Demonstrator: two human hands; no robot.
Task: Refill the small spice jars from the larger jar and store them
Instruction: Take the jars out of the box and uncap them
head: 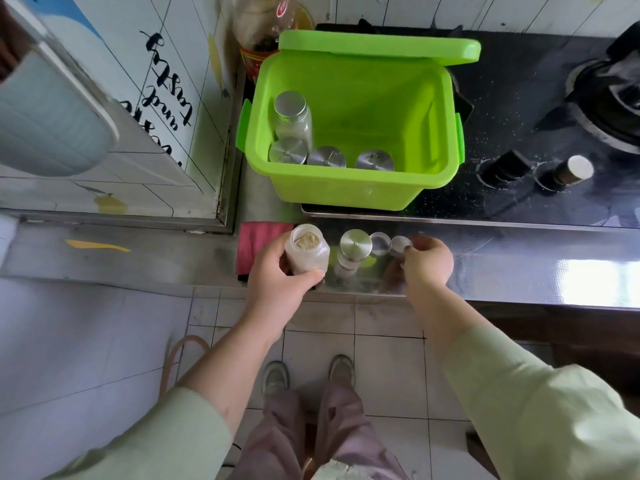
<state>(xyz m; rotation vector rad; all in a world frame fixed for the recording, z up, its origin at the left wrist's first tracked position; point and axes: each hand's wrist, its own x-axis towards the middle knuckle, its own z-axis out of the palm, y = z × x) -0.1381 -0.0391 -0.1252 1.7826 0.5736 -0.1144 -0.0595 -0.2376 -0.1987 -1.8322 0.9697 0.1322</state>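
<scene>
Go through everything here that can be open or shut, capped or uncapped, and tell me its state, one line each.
Green bin: lid up, open, holding four capped jars.
Large jar: uncapped, powder inside, gripped by the left hand.
Small jar on the counter: metal cap on.
Small round cap: off its jar, pinched by the right hand.

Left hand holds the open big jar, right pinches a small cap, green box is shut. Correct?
No: the head view shows the green box open, lid tipped back, jars visible inside. The rest holds: left hand holds the open big jar, right hand pinches a small cap.
</scene>
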